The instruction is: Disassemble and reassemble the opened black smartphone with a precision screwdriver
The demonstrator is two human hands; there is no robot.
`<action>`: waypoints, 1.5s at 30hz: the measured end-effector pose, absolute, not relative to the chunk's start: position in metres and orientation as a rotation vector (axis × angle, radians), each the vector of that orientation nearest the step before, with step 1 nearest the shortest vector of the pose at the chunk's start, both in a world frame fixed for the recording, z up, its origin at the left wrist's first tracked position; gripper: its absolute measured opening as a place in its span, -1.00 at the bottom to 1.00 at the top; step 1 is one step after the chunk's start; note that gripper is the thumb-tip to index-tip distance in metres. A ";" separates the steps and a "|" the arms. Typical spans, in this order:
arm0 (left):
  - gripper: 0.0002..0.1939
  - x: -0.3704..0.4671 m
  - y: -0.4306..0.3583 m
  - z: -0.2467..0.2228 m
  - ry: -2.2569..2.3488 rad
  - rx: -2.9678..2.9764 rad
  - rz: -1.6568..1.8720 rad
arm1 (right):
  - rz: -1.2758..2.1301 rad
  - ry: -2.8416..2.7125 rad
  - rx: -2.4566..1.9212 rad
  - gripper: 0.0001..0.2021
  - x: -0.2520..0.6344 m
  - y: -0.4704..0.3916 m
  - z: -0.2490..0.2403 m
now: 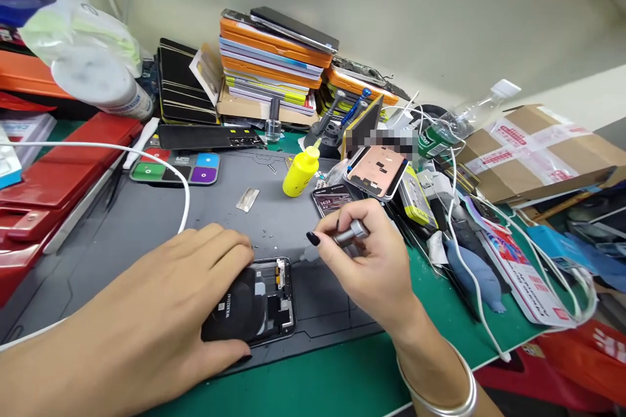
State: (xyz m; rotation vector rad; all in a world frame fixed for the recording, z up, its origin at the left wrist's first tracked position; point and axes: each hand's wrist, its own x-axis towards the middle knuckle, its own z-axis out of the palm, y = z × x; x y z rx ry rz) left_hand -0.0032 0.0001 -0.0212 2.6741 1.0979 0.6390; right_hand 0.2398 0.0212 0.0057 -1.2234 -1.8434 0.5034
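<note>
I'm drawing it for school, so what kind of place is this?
Probably a phone repair shop: the left hand holds an opened phone, the right hand holds a metal tool, and what looks like a loose screen sits nearby.

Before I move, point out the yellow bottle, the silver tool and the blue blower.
Yellow bottle [298, 176]: head view, on its body.
Silver tool [359, 230]: head view, on its thick end.
Blue blower [487, 288]: head view, on its bulb.
</note>
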 end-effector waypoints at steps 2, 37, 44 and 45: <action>-0.33 -0.002 0.001 -0.023 1.091 2.669 0.620 | 0.418 -1.890 -1.208 -0.76 0.240 0.020 0.005; -0.68 0.007 -0.015 -0.036 1.178 2.584 0.606 | 0.417 -2.048 -1.092 -0.70 0.211 0.033 0.001; -0.33 -0.005 -0.024 -0.050 1.259 2.498 0.447 | 0.607 -1.889 -1.310 -0.75 0.200 0.049 -0.003; -0.26 -0.008 -0.024 -0.054 1.247 2.504 0.451 | 0.617 -1.863 -1.325 -0.76 0.201 0.048 -0.004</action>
